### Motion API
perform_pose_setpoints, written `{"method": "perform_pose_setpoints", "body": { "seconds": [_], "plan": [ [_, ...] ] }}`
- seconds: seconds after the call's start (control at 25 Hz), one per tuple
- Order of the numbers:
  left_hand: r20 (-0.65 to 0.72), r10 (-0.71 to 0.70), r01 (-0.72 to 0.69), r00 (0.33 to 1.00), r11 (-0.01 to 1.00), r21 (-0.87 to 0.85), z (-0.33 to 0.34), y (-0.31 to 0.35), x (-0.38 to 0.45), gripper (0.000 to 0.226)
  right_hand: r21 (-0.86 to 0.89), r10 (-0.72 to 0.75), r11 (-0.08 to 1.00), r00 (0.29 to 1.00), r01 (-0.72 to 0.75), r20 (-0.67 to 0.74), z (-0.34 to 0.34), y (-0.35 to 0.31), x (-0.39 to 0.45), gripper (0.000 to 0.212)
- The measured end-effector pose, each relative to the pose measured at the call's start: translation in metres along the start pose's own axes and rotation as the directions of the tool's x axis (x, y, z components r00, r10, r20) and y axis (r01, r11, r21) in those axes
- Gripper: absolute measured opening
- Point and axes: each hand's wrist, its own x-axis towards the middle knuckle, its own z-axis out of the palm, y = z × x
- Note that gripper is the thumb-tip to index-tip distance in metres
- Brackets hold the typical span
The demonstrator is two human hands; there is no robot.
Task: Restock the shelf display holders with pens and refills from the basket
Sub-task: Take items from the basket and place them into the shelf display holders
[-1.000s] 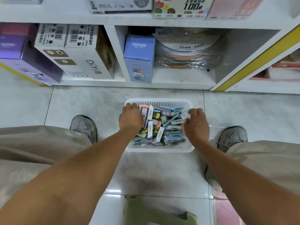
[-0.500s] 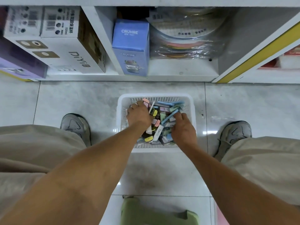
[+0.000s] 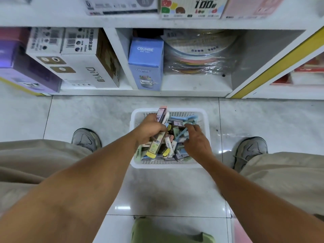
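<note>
Under both hands (image 3: 150, 128), refill-filled basket (image 3: 206, 120)

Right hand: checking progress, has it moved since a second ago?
Yes. The right hand went from the basket's right rim inward, over the packets.

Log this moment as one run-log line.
stage: picking from basket | left hand: grips bundle of refill packs | right hand: fingers in the packs, grip unclear | shelf holders: not in view

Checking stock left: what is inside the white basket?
The white basket holds a jumbled heap of small pastel packs. The left hand grips several; the right hand covers others. Lower layers are hidden.
</note>
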Motion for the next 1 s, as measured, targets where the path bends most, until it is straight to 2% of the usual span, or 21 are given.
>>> {"method": "perform_pose_setpoints", "body": {
  "seconds": [0.04,0.12,0.2,0.24,0.28,0.36,0.4,0.44,0.6,0.72,0.8,0.88,0.92,1.0],
  "plan": [
    [0.043,-0.022,0.028,0.999,0.991,-0.13,-0.004,0.007,-0.009,0.029,0.059,0.022,0.998,1.0,-0.022,0.004,-0.011,-0.005,0.0,0.058],
    [0.089,0.006,0.018,0.996,0.966,-0.259,-0.012,0.025,-0.03,0.03,0.306,0.067,0.948,0.996,-0.083,0.064,-0.041,-0.024,0.0,0.037],
    [0.093,0.084,-0.052,0.992,0.951,-0.305,-0.018,0.048,-0.051,0.026,0.612,0.045,0.767,0.967,-0.194,0.25,-0.08,-0.046,-0.007,0.02],
    [0.077,0.119,-0.087,0.99,0.942,-0.325,-0.02,0.061,-0.063,0.025,0.697,-0.023,0.673,0.935,-0.248,0.355,-0.101,-0.058,-0.014,0.019],
    [0.053,0.147,-0.12,0.988,0.932,-0.343,-0.021,0.074,-0.076,0.025,0.729,-0.117,0.622,0.887,-0.285,0.446,-0.121,-0.069,-0.022,0.024],
    [-0.009,0.192,-0.18,0.981,0.901,-0.395,-0.022,0.101,-0.101,0.026,0.702,-0.264,0.639,0.767,-0.315,0.585,-0.153,-0.091,-0.04,0.041],
    [-0.041,0.219,-0.215,0.975,0.881,-0.422,-0.022,0.115,-0.116,0.025,0.688,-0.3,0.659,0.734,-0.302,0.61,-0.166,-0.103,-0.051,0.046],
    [-0.07,0.242,-0.247,0.968,0.86,-0.447,-0.022,0.13,-0.13,0.025,0.695,-0.319,0.658,0.73,-0.288,0.604,-0.176,-0.115,-0.062,0.045],
    [-0.16,0.318,-0.354,0.935,0.786,-0.507,-0.029,0.18,-0.18,0.028,0.79,-0.3,0.591,0.865,-0.162,0.402,-0.215,-0.152,-0.092,0.031],
    [-0.236,0.329,-0.405,0.914,0.781,-0.475,-0.046,0.208,-0.201,0.034,0.76,-0.295,0.65,0.927,0.017,0.233,-0.256,-0.167,-0.105,0.03],
    [-0.272,0.312,-0.408,0.91,0.785,-0.467,-0.058,0.224,-0.208,0.038,0.666,-0.268,0.727,0.962,0.168,0.05,-0.288,-0.175,-0.105,0.025],
    [-0.262,0.319,-0.411,0.911,0.764,-0.497,-0.066,0.24,-0.212,0.035,0.496,-0.238,0.81,0.949,0.312,-0.207,-0.319,-0.183,-0.097,0.019],
    [-0.246,0.329,-0.41,0.912,0.752,-0.516,-0.07,0.248,-0.214,0.033,0.406,-0.245,0.835,0.912,0.371,-0.329,-0.334,-0.188,-0.09,0.019],
    [-0.216,0.343,-0.404,0.914,0.746,-0.529,-0.075,0.262,-0.214,0.028,0.292,-0.26,0.852,0.836,0.434,-0.483,-0.359,-0.196,-0.073,0.02]
  ]
}}
